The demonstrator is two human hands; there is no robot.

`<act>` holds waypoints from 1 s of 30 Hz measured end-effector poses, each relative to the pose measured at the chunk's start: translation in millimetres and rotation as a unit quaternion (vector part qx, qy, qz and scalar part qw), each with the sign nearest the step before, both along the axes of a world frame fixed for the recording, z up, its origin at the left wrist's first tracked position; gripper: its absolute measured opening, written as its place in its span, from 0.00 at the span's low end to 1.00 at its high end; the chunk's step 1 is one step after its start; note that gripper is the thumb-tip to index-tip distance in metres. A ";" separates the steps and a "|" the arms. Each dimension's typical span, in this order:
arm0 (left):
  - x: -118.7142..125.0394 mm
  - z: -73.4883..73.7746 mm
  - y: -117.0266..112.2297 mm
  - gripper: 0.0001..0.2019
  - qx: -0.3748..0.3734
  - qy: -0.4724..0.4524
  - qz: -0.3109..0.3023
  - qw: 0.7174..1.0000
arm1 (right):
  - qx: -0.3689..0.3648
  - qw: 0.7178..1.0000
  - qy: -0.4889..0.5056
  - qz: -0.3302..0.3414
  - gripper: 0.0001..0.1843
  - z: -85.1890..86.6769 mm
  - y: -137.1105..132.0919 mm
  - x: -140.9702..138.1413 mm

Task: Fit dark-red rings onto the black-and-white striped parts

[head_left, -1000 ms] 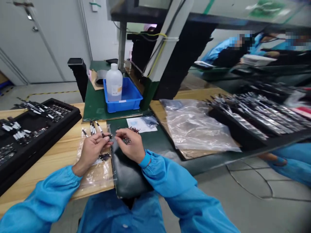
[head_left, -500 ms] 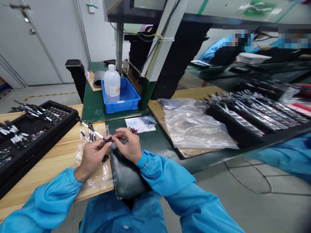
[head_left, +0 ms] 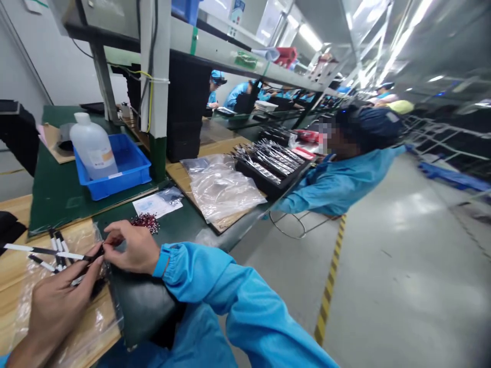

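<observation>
A thin black-and-white strip (head_left: pixel 42 251), perhaps a flat cable, is pinched between the thumb and fingers of my left hand (head_left: pixel 56 306). At the strip's dark end, my right hand (head_left: pixel 132 249) has thumb and forefinger closed together; what sits between those fingertips is too small to make out. Under my left hand lies a clear plastic bag (head_left: pixel 28 312) with several similar strips (head_left: pixel 59 243) on it, partly hidden by the fingers. Just beyond my right hand, a pile of tiny dark red and whitish parts (head_left: pixel 148 223) rests on the green mat.
A blue tray (head_left: pixel 134 176) holds a white plastic bottle (head_left: pixel 92 145). A paper label (head_left: pixel 159 203) lies near the pile. Further right are clear plastic sheets (head_left: pixel 222 189) and a black tray (head_left: pixel 264 184) of strips. A co-worker in a blue sleeve (head_left: pixel 330 184) sits at the right.
My view has swung to the right, so the bench things appear further left and the co-worker is more in sight. Both hands stay together at the strip's end.
</observation>
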State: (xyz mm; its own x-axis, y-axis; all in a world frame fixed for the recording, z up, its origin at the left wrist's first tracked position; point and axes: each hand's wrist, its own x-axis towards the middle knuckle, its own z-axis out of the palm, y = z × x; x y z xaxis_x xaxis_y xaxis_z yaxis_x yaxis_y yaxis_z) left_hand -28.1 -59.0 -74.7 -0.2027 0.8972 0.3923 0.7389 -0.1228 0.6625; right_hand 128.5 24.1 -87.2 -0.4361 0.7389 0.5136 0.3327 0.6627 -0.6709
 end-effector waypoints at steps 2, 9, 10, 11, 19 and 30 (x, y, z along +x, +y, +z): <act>0.6 2.2 -1.5 0.15 0.004 0.001 -0.004 1.000 | 0.007 1.000 -0.005 -0.006 0.20 0.5 -0.8 -0.9; 1.4 0.5 8.6 0.14 0.002 -0.082 -0.012 0.997 | 0.044 0.999 0.020 0.014 0.14 -1.0 4.2 3.1; 3.1 1.8 9.5 0.14 0.007 -0.111 -0.020 0.994 | 0.044 0.998 0.040 0.012 0.13 0.1 3.2 4.5; 4.7 3.5 10.6 0.14 -0.002 -0.145 -0.026 0.989 | 0.045 0.997 0.063 0.013 0.13 1.6 2.4 6.0; -35.5 37.2 28.8 0.26 0.084 -0.357 0.056 0.929 | 0.078 0.992 0.097 -0.031 0.11 9.9 15.6 12.1; -183.9 62.3 -33.6 0.32 0.026 0.018 0.398 0.917 | 0.113 0.990 0.090 0.003 0.06 13.0 13.6 13.4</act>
State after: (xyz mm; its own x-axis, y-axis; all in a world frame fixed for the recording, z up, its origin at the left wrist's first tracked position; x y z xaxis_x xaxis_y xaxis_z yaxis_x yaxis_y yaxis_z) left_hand -212.1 -92.6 -12.4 -0.7713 0.4504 0.4498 0.6294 0.4343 0.6444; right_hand 141.9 37.7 -74.2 -0.3270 0.5941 0.7349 0.2175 0.8041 -0.5533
